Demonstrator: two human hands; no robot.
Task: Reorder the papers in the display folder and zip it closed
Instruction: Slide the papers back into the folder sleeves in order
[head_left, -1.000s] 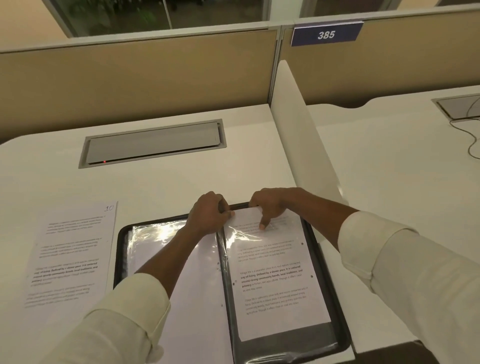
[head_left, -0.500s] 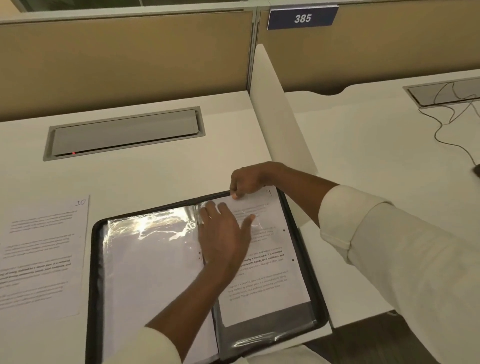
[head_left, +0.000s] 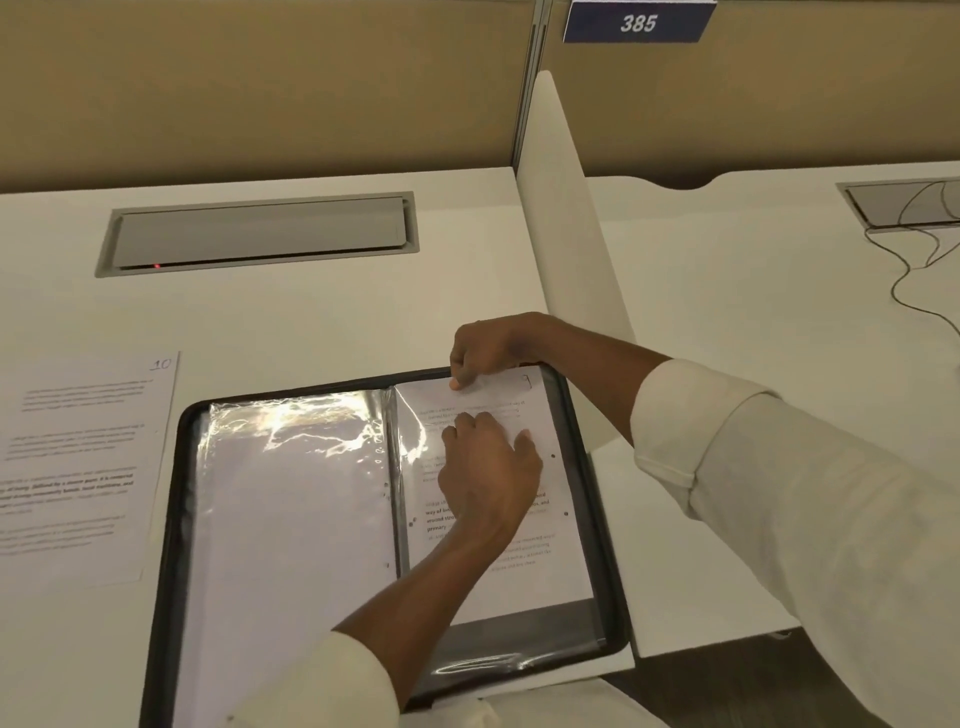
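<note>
A black zip display folder lies open on the white desk, its clear sleeves shining. In the right-hand sleeve sits a printed page, raised so its top sticks past the sleeve, with a handwritten number at its top right corner. My right hand pinches the top edge of that page at the folder's far rim. My left hand rests on the upper part of the same page, fingers partly bent against it. A loose printed sheet marked 10 lies on the desk left of the folder.
A grey cable hatch is set into the desk behind the folder. A white divider panel stands just right of the folder. The neighbouring desk has a hatch with cables. A sign reading 385 hangs on the tan partition.
My left hand left the folder's spine and now lies on the right-hand page. My right hand moved up to pinch the page's top edge.
</note>
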